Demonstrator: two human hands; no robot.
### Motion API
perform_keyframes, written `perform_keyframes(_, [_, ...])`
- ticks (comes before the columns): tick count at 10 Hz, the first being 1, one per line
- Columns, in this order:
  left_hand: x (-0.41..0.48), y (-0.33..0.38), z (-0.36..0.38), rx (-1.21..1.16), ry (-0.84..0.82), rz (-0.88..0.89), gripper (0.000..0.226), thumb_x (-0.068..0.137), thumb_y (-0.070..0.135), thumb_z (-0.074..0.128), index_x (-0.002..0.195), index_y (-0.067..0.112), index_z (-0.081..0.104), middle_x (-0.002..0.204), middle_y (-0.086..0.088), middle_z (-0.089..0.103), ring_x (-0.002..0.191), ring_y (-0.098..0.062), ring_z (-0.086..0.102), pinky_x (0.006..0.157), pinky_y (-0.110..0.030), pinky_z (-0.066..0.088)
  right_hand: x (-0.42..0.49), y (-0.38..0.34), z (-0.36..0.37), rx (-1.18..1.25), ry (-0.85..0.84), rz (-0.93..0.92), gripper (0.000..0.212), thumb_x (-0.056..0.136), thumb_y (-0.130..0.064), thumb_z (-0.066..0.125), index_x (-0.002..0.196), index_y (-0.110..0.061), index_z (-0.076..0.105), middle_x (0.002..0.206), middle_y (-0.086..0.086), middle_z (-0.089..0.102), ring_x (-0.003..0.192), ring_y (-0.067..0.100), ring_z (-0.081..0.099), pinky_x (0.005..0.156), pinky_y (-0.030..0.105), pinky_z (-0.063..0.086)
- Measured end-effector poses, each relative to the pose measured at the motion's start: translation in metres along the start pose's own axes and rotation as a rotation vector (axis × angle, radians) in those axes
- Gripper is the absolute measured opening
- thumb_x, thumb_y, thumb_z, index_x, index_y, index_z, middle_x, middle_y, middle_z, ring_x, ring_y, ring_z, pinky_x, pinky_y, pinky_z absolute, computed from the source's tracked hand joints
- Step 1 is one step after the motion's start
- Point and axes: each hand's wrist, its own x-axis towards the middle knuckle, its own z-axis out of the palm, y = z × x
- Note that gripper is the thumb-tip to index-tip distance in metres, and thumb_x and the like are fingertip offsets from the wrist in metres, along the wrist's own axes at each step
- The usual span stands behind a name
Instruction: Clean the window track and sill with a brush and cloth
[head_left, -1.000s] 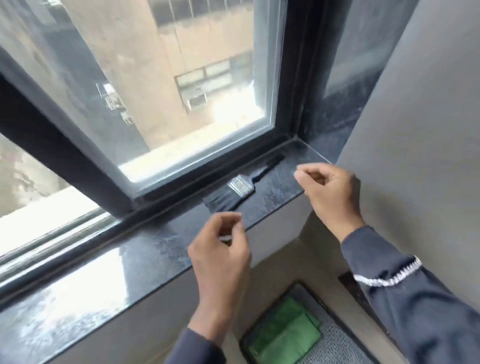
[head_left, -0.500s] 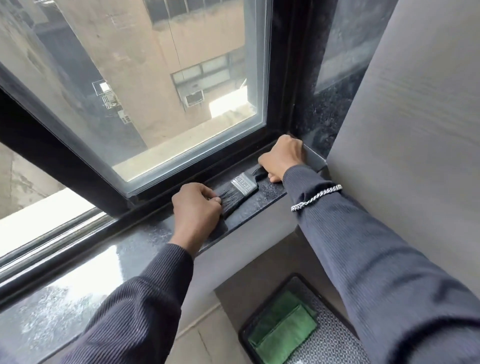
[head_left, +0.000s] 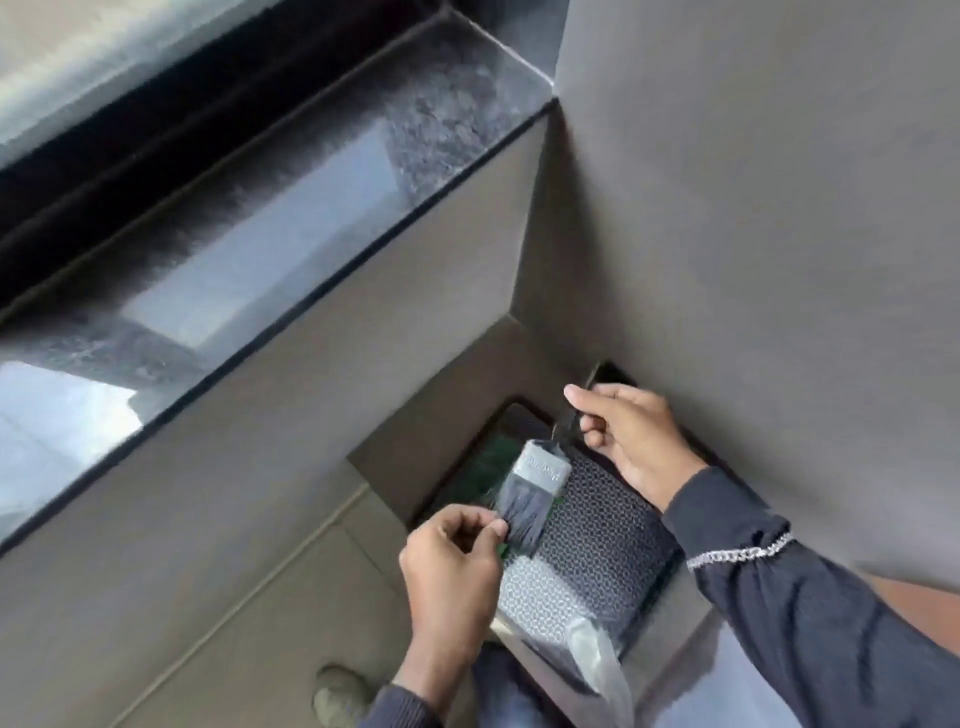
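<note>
A flat paint brush (head_left: 535, 486) with dark bristles and a metal ferrule is held in the air below the sill, over a mat. My right hand (head_left: 631, 439) grips its black handle. My left hand (head_left: 449, 564) pinches the tips of the bristles. The green cloth (head_left: 488, 465) lies on the mat beneath the brush and is mostly hidden by it. The dark polished stone sill (head_left: 291, 208) runs diagonally across the upper left, with the black window track (head_left: 130, 156) along its far edge.
A patterned grey mat (head_left: 597, 540) lies on the floor in the corner. A clear plastic wrapper (head_left: 597, 660) sits at its near edge. A grey wall (head_left: 753, 208) rises on the right. My shoe (head_left: 337, 693) shows at the bottom.
Both hands lifted the brush off the sill and brought it down over the mat. The view tilted down from the window glass to the floor.
</note>
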Motion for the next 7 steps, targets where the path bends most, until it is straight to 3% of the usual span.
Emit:
perform_keyframes(1, [0.001, -0.056, 0.042, 0.122, -0.139, -0.117, 0.021, 0.078, 0.006, 0.073, 0.061, 0.017, 0.069, 0.058, 0.008, 0.069, 0.055, 0.006, 0.059, 0.051, -0.005, 0.04, 0.031, 0.067, -0.041, -0.022, 0.011, 0.225, 0.018, 0.082, 0.002, 0.074, 0.083, -0.005, 0.057, 0.066, 0.008, 0.052, 0.043, 0.008, 0.051, 0.039, 0.015, 0.042])
perform_keyframes(2, [0.009, -0.103, 0.073, 0.269, -0.224, -0.117, 0.019, 0.075, 0.001, 0.062, 0.063, 0.013, 0.071, 0.062, 0.005, 0.071, 0.058, -0.001, 0.062, 0.056, -0.012, 0.043, 0.058, 0.127, -0.07, -0.028, 0.063, 0.354, 0.019, 0.084, 0.006, 0.07, 0.084, -0.004, 0.054, 0.069, 0.013, 0.052, 0.036, 0.007, 0.054, 0.043, 0.017, 0.051])
perform_keyframes(3, [0.021, -0.138, 0.096, 0.359, -0.253, -0.114, 0.023, 0.071, -0.001, 0.054, 0.064, 0.012, 0.072, 0.064, 0.003, 0.071, 0.063, -0.013, 0.064, 0.06, -0.021, 0.048, 0.076, 0.166, -0.081, -0.071, 0.124, 0.388, 0.021, 0.086, 0.005, 0.068, 0.1, 0.0, 0.053, 0.07, 0.015, 0.058, 0.037, 0.007, 0.057, 0.045, 0.019, 0.055])
perform_keyframes(4, [0.031, -0.165, 0.11, 0.368, -0.277, -0.086, 0.025, 0.074, -0.007, 0.056, 0.07, 0.012, 0.072, 0.067, 0.004, 0.068, 0.063, -0.012, 0.066, 0.059, -0.026, 0.055, 0.086, 0.18, -0.081, -0.068, 0.165, 0.355, 0.03, 0.085, 0.008, 0.069, 0.111, 0.007, 0.054, 0.071, 0.015, 0.063, 0.051, 0.014, 0.056, 0.045, 0.02, 0.055])
perform_keyframes(5, [0.03, -0.174, 0.105, 0.247, -0.402, -0.156, 0.021, 0.077, -0.018, 0.053, 0.087, -0.006, 0.068, 0.078, -0.013, 0.067, 0.069, -0.029, 0.069, 0.068, -0.044, 0.059, 0.082, 0.181, -0.077, -0.056, 0.221, 0.272, 0.031, 0.082, 0.01, 0.071, 0.109, 0.014, 0.058, 0.07, 0.017, 0.064, 0.042, 0.01, 0.059, 0.045, 0.02, 0.056])
perform_keyframes(6, [0.03, -0.158, 0.082, 0.233, -0.405, -0.139, 0.025, 0.08, -0.01, 0.058, 0.099, 0.002, 0.069, 0.081, -0.004, 0.068, 0.062, 0.001, 0.063, 0.064, -0.016, 0.052, 0.067, 0.17, -0.069, -0.134, 0.24, 0.254, 0.025, 0.081, 0.005, 0.075, 0.102, 0.012, 0.063, 0.075, 0.021, 0.066, 0.055, 0.019, 0.063, 0.058, 0.028, 0.06])
perform_keyframes(7, [0.011, -0.113, 0.028, 0.19, -0.348, 0.026, 0.012, 0.09, 0.019, 0.064, 0.099, 0.027, 0.066, 0.08, 0.018, 0.066, 0.066, 0.009, 0.06, 0.062, -0.004, 0.042, 0.022, 0.147, -0.052, -0.445, 0.223, 0.156, 0.024, 0.079, -0.018, 0.079, 0.08, 0.005, 0.071, 0.077, 0.021, 0.076, 0.069, 0.029, 0.07, 0.079, 0.046, 0.059])
